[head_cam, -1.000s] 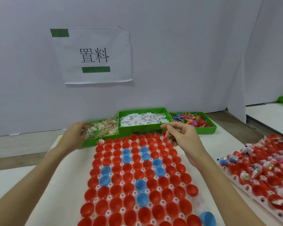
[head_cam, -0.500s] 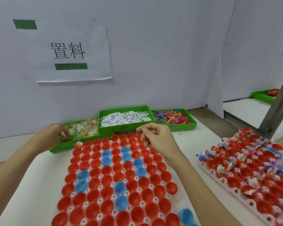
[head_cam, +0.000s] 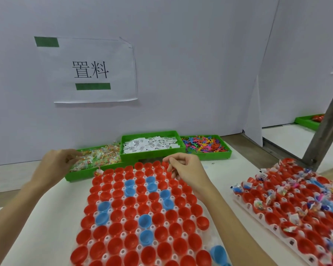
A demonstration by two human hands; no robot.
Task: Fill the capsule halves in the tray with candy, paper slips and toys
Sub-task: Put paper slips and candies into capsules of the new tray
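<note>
The white plastic tray of red and blue capsule halves (head_cam: 142,214) fills the near table, nearly all cups bare. Behind it sits the green bin of wrapped candies (head_cam: 96,162) — light, crinkly, probably slippery, best pinched by a twisted wrapper end. The left hand (head_cam: 56,166) reaches into that bin; its grip is blurred. The right hand (head_cam: 186,171), fingers curled, hovers over the far rows — whether it holds anything, I cannot tell.

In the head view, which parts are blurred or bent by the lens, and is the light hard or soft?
Head view: the left hand over the candy bin is smeared by motion blur; the right hand is sharper. The wide lens tilts the grey post and curves the edges. Light is soft and even, with faint shadows and small glints on the red capsule halves.
</note>
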